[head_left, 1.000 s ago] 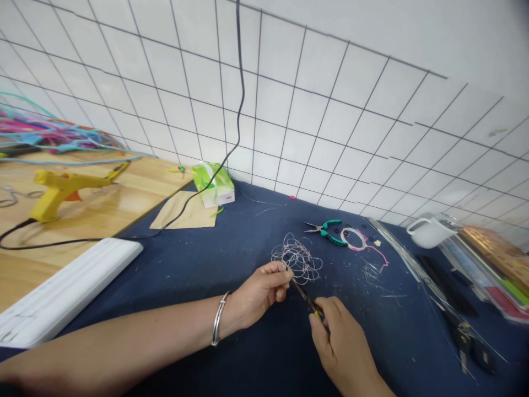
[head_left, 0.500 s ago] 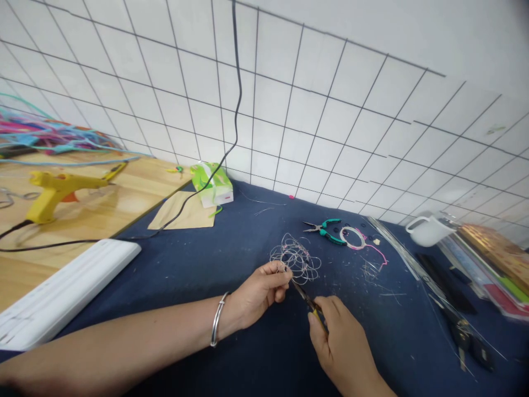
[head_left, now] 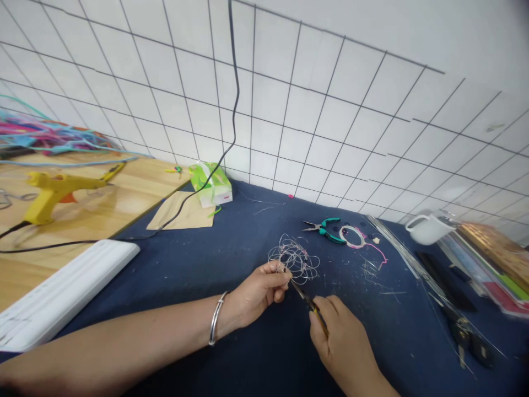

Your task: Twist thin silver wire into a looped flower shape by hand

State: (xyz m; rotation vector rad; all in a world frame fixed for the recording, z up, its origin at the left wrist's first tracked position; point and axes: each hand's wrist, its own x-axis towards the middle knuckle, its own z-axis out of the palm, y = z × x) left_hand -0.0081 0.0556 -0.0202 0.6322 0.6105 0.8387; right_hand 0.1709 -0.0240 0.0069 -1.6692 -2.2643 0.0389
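A looped wire piece (head_left: 298, 258), like an open flower of thin silvery wire, is pinched at its near edge by my left hand (head_left: 264, 289). My right hand (head_left: 345, 342) is closed around the yellow handle of a pair of pliers (head_left: 308, 303). The jaws of the pliers reach the wire right beside my left fingertips; their very tips are partly hidden there, so I cannot tell whether they grip it. Beyond the wire piece lie teal-handled pliers (head_left: 326, 229) and a white ring (head_left: 351, 236) with a pink strand.
A white power strip (head_left: 70, 292) lies at left, near a yellow glue gun (head_left: 58, 193) on a wooden board. A black cable (head_left: 235, 110) hangs down across a green tissue pack (head_left: 210, 184). Wire lengths (head_left: 392, 245), keys (head_left: 462, 342) and a white mug (head_left: 430, 229) are at right.
Hardly anything differs. The whole view has shifted very slightly; both hands keep their hold, with the pliers at the same spot on the wire piece.
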